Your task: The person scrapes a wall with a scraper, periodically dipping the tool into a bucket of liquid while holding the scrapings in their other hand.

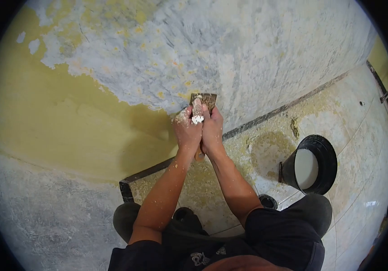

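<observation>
Side by side at the middle of the head view, my left hand (187, 131) and my right hand (212, 128) are both closed around one scraper (209, 99). Its wide, stained blade points up and lies at the wall (266, 67); the end of its orange-brown handle shows between my wrists. White paste or crumbs cling to my fingers and the base of the blade. Yellow paint (94, 131) covers the wall to the left of my hands. Above and to the right, the surface is bared to a patchy white and grey.
A black bucket (328, 165) with milky white liquid stands on the tiled floor (356, 117) at my right. Yellowish flakes litter the floor along the dark skirting strip (266, 118). My bent knees are below my arms.
</observation>
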`<state>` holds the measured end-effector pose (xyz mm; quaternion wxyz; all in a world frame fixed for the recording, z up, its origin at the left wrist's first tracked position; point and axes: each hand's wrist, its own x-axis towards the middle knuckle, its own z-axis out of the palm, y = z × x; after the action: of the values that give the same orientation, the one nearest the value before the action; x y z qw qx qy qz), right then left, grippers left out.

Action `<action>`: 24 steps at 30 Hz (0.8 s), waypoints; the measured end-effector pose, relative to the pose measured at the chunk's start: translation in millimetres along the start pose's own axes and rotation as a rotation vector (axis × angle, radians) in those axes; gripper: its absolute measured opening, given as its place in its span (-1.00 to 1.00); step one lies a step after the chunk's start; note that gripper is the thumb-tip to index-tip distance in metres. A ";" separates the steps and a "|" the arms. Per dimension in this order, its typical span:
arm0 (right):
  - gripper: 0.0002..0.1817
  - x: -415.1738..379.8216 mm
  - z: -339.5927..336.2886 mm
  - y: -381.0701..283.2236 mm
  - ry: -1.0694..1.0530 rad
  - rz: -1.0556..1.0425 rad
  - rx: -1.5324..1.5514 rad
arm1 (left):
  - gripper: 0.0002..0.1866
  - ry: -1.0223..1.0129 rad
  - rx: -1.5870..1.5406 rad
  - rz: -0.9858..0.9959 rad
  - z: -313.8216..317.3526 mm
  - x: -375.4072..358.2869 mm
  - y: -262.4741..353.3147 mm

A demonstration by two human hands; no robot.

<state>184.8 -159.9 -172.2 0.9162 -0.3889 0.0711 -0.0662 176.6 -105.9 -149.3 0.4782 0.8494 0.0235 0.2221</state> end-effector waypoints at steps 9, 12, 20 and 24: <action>-0.79 7.0 -12.5 21.4 0.014 -0.009 -0.046 | -0.65 -0.016 0.012 -0.054 1.5 -3.2 -9.3; -0.79 1.2 -6.6 -3.5 -0.030 0.046 -0.074 | -0.63 0.004 -0.045 -0.094 6.6 -2.6 -7.1; -0.78 3.1 6.6 -12.6 -0.040 -0.024 -0.161 | -0.62 0.100 -0.066 0.030 -1.0 5.7 -1.6; -0.77 1.7 -10.9 19.1 -0.031 -0.072 -0.150 | -0.61 0.076 0.036 -0.069 1.7 -9.7 -18.3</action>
<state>185.8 -154.7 -193.7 0.8825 -0.4597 0.0475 -0.0873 171.7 -99.9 -168.6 0.4689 0.8476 0.0749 0.2370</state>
